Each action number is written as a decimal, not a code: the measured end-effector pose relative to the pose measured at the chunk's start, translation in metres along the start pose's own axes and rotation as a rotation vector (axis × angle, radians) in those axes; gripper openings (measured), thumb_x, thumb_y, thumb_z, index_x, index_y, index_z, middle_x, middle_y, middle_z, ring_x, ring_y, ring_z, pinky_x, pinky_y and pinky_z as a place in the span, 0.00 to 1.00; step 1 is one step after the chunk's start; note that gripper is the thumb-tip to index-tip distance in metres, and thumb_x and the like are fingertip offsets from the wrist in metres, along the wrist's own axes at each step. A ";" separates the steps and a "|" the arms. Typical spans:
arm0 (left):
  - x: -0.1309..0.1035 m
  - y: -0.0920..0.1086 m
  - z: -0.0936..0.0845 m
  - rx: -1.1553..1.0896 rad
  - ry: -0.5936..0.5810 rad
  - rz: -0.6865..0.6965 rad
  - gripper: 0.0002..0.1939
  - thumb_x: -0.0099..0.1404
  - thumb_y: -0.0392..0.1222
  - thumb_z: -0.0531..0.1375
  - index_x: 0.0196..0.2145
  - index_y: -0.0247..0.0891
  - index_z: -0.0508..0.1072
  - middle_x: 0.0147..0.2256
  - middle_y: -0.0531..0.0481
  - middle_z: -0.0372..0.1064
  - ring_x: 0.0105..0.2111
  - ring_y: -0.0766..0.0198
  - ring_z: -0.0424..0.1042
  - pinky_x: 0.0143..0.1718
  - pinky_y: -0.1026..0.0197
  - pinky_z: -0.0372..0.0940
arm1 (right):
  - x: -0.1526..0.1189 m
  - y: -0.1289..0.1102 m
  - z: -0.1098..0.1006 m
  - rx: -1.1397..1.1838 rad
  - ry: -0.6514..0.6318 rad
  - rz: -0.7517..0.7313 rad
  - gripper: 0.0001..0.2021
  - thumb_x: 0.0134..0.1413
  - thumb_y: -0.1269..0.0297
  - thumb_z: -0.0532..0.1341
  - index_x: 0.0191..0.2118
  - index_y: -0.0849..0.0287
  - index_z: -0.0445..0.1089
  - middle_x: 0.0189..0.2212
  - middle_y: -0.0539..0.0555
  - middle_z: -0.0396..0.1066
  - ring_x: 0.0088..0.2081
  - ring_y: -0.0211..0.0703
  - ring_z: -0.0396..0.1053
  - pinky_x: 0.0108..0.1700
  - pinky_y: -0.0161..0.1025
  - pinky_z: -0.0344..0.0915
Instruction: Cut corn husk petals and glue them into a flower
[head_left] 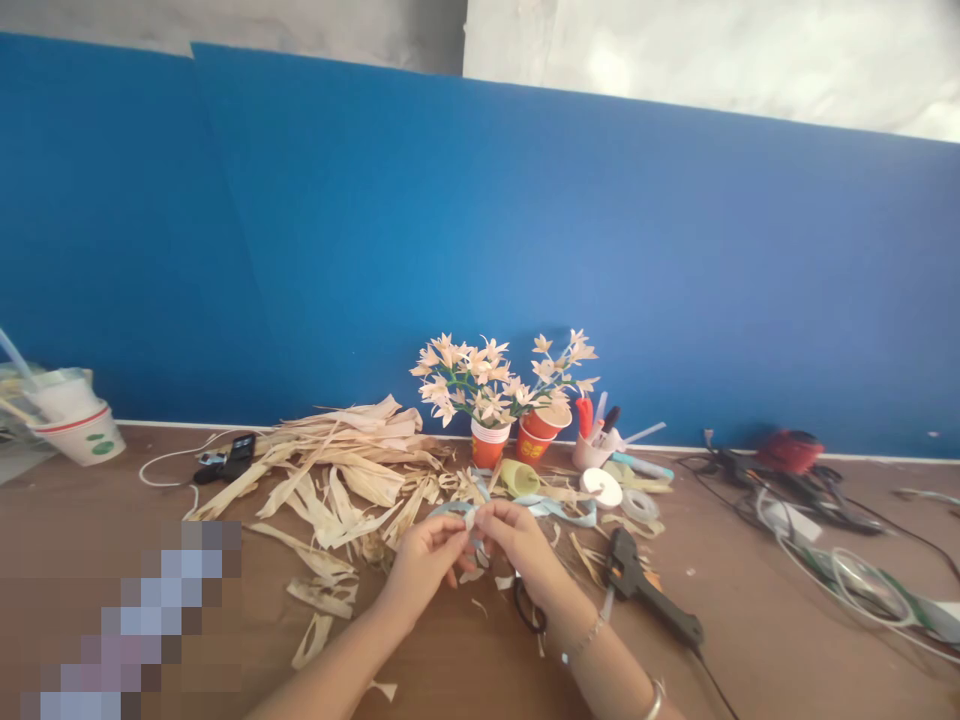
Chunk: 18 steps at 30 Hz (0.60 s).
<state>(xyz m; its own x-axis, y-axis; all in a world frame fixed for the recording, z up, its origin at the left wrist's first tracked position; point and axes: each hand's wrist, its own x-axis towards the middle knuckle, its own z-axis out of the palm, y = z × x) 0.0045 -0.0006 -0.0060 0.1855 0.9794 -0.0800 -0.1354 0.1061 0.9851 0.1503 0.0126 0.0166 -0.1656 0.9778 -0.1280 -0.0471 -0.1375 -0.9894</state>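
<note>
My left hand [426, 560] and my right hand [517, 540] meet near the middle of the table, fingertips pinched together on a small pale piece [470, 519]. Its exact shape is too small to tell. A light blue ribbon [559, 508] lies just beyond my fingers and runs to the right. Dark scissor handles [529, 606] show partly beneath my right wrist. Dried husks [352, 470] are heaped to the left, and a green cup [519, 478] lies on its side behind my hands. A black glue gun [652, 590] rests right of my right forearm.
Pale flowers [480, 375] stand in red cups [487, 444] by the blue partition [450, 220]. Right of them are a cup of pens [592, 452], a white roll [601, 488] and a tape roll [640, 506]. Cables [862, 590] tangle at right; a drink cup [82, 435] stands far left.
</note>
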 end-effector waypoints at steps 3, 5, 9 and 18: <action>0.001 -0.002 0.000 -0.004 -0.003 0.013 0.15 0.53 0.51 0.62 0.31 0.35 0.72 0.25 0.49 0.73 0.23 0.63 0.73 0.17 0.68 0.59 | -0.001 -0.001 0.001 -0.009 0.004 0.001 0.15 0.40 0.53 0.66 0.23 0.61 0.68 0.16 0.46 0.63 0.18 0.30 0.54 0.19 0.30 0.46; 0.001 -0.004 -0.001 -0.002 -0.014 0.022 0.15 0.53 0.51 0.62 0.30 0.35 0.71 0.25 0.49 0.74 0.23 0.63 0.73 0.16 0.68 0.59 | -0.001 -0.001 0.001 -0.022 0.001 0.004 0.14 0.40 0.53 0.65 0.23 0.61 0.68 0.16 0.46 0.63 0.17 0.30 0.53 0.19 0.30 0.46; 0.001 -0.004 -0.001 -0.008 -0.008 0.009 0.15 0.53 0.50 0.62 0.31 0.34 0.70 0.25 0.49 0.73 0.23 0.64 0.73 0.16 0.68 0.59 | 0.001 0.002 -0.002 -0.045 0.003 0.008 0.14 0.41 0.54 0.64 0.24 0.61 0.67 0.17 0.46 0.63 0.17 0.30 0.53 0.18 0.30 0.46; 0.003 -0.005 -0.002 0.016 0.063 0.002 0.15 0.52 0.50 0.61 0.29 0.35 0.66 0.25 0.49 0.72 0.20 0.67 0.71 0.13 0.71 0.55 | 0.003 -0.005 -0.021 -0.796 0.093 -0.069 0.11 0.47 0.63 0.57 0.19 0.60 0.65 0.17 0.49 0.66 0.22 0.37 0.61 0.25 0.32 0.54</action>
<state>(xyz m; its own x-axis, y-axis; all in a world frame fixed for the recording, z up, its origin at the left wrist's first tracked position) 0.0036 0.0019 -0.0112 0.1239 0.9885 -0.0868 -0.1202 0.1018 0.9875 0.1706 0.0193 0.0202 -0.1034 0.9940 -0.0358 0.6679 0.0427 -0.7430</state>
